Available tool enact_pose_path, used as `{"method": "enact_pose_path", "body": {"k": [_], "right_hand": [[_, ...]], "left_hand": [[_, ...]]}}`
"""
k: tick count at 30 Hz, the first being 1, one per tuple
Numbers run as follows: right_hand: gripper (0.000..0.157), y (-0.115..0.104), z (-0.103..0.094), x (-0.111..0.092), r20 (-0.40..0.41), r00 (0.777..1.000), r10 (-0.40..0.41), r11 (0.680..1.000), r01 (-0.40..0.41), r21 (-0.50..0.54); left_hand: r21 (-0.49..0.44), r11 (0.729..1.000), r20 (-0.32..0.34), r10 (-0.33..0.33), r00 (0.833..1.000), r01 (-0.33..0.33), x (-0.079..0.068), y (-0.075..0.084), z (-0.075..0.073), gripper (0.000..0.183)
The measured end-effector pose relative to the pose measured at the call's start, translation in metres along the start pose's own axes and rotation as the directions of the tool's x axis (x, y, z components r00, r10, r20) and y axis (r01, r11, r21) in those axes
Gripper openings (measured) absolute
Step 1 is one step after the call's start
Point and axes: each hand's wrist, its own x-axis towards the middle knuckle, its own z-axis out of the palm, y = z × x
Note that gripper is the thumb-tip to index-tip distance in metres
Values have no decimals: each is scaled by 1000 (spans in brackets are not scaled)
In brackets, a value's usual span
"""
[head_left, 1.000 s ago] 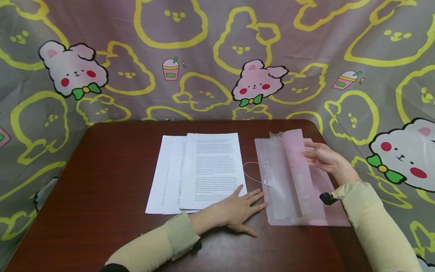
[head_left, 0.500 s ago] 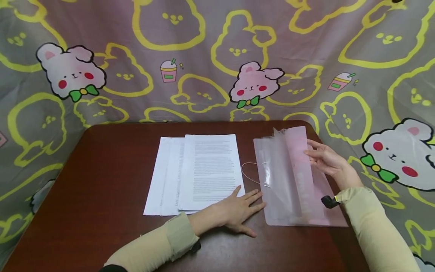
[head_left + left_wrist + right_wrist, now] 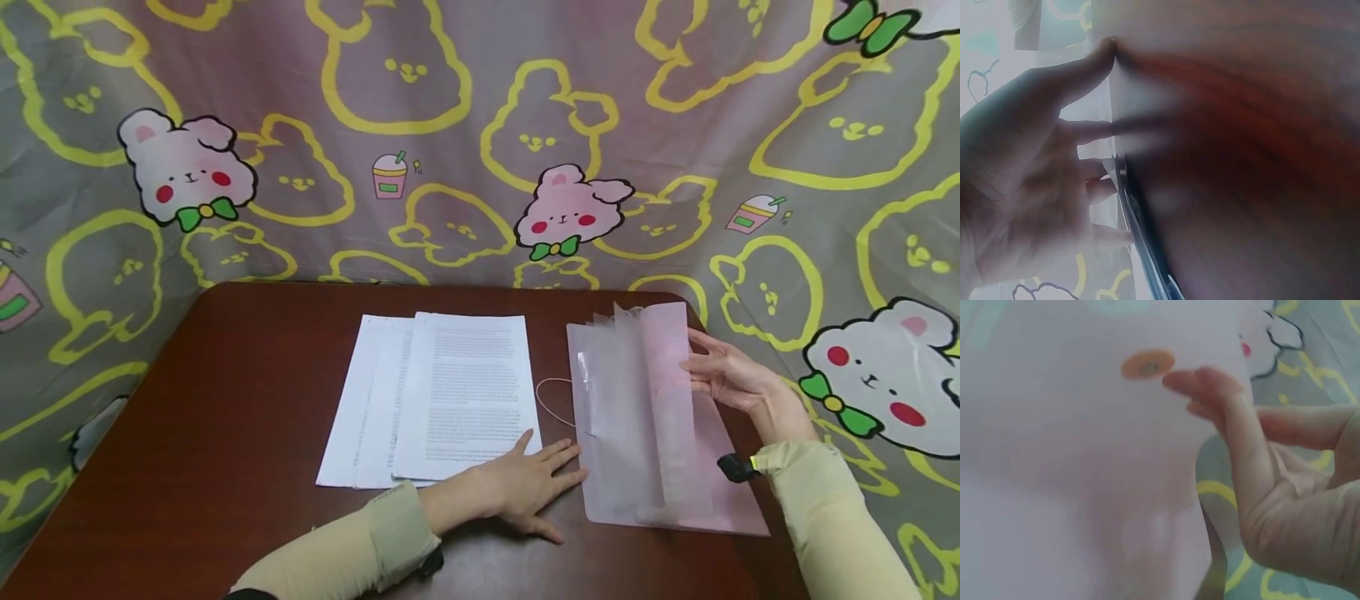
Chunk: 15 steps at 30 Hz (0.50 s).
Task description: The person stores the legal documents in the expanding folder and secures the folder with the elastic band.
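Observation:
A translucent pink document folder [image 3: 600, 433] lies at the right of the table, its clear inner sheets fanned upward. My right hand [image 3: 738, 379] pinches the edge of its raised pink cover [image 3: 667, 400]. Close up in the right wrist view, thumb and fingertips meet at that cover's edge beside an orange round button [image 3: 1147, 365]. My left hand [image 3: 521, 487] rests palm down with fingers spread, between the folder's left edge and the lower right corner of the printed papers [image 3: 472, 392]. A thin cord loop [image 3: 553, 402] sticks out from the folder's left side.
The printed papers lie in overlapping stacks mid-table, left of the folder. Behind the brown table [image 3: 210, 417] hangs a grey cartoon-print curtain [image 3: 450, 142], which also closes in both sides. The table's right edge runs close under the right forearm.
The view has tilted slightly upward. The inner sheets have spread further apart under the raised cover, which has shifted a little to the right with my right hand. The left hand stays in place.

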Motion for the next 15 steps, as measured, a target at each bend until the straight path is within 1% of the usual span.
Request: {"method": "enact_pose_path", "body": {"k": [2,5,8,11,13,15], "right_hand": [[95,3,10,4,-78,996,40,998,-44,-51],[95,7,25,11,-196,978,78,987,-103,-122],[92,9,37,18,-253,965,74,978,-120,-170],[90,10,39,20,-253,965,66,981,-109,-160],[90,9,33,18,-227,972,66,992,-89,-93],[90,9,21,14,-178,983,51,998,-55,-17]], "left_hand": [[-8,1000,1,-1,1000,1,1,1,2,92],[-20,1000,-2,0,1000,0,2,1,3,88],[-16,1000,-9,1,1000,-1,3,0,2,86],[5,1000,-18,4,1000,-4,4,-1,1,86],[21,1000,-25,5,1000,-5,4,-1,0,86],[30,1000,-27,3,1000,-3,5,-1,0,86]]}}
